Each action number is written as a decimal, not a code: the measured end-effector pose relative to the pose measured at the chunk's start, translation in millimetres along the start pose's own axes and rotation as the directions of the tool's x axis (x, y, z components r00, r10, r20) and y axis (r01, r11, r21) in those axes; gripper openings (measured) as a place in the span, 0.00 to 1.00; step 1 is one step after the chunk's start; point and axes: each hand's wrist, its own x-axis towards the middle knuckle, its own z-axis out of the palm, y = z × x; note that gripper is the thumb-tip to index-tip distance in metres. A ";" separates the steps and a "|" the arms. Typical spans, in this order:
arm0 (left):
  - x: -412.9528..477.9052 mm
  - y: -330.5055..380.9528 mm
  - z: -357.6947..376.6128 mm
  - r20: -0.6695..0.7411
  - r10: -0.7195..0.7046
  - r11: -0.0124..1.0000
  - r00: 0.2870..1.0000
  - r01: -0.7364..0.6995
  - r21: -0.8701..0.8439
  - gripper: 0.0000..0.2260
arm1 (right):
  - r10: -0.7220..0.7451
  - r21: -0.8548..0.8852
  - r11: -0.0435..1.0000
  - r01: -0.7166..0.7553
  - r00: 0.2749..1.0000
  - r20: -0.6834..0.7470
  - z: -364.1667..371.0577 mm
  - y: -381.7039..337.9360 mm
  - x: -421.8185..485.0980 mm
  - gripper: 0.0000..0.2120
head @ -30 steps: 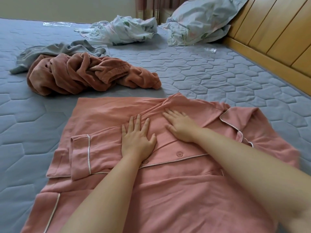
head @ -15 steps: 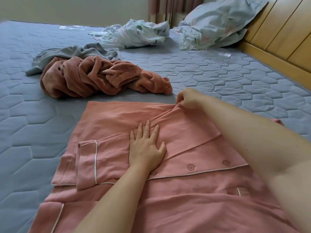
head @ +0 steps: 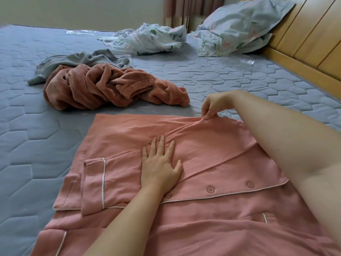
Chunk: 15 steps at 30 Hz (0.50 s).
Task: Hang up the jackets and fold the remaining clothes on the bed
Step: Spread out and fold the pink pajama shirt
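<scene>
A pink pyjama shirt with white piping and buttons lies spread flat on the blue quilted bed, one sleeve folded across its left side. My left hand presses flat on the middle of the shirt, fingers straight. My right hand pinches the shirt's far edge and lifts a small ridge of fabric. Beyond the shirt sits a crumpled brown fleece garment, with a grey garment bunched behind it.
A crumpled floral sheet and a floral pillow lie at the far end of the bed. A wooden headboard runs along the right. Clear plastic wrap lies near the headboard. Curtains hang behind.
My right hand left the shirt's middle, reached to its far edge and now pinches the fabric there, lifting it slightly. My left hand stayed pressed in place.
</scene>
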 end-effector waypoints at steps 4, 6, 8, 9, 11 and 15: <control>0.6 -0.4 0.7 -0.002 0.001 1.000 1.000 -0.001 0.018 0.37 | 0.048 0.039 0.998 -0.046 0.997 -0.059 -0.4 -0.1 -1.2 0.05; 0.4 -0.3 0.1 0.000 0.003 1.000 1.000 -0.003 0.017 0.37 | 0.094 -0.054 0.993 -0.107 0.974 -0.207 8.0 -3.2 3.5 0.05; -0.1 -0.2 -0.4 0.003 0.008 1.000 1.000 -0.008 0.018 0.37 | 0.089 -0.201 0.964 -0.176 0.921 -0.378 23.9 -9.6 11.6 0.10; -0.3 -0.2 -0.2 0.006 0.010 1.000 1.000 -0.010 0.019 0.37 | 0.058 -0.279 0.939 -0.203 0.890 -0.452 34.5 -13.8 15.8 0.11; -0.4 0.0 0.3 0.020 0.014 1.000 1.000 -0.015 0.019 0.37 | -0.033 -0.324 0.922 -0.213 0.789 -0.614 57.7 -25.0 20.8 0.11; 1.2 -0.2 1.4 0.042 0.014 1.000 0.999 -0.015 0.023 0.38 | -0.182 -0.217 0.976 0.008 0.574 -0.799 105.2 -54.3 3.4 0.17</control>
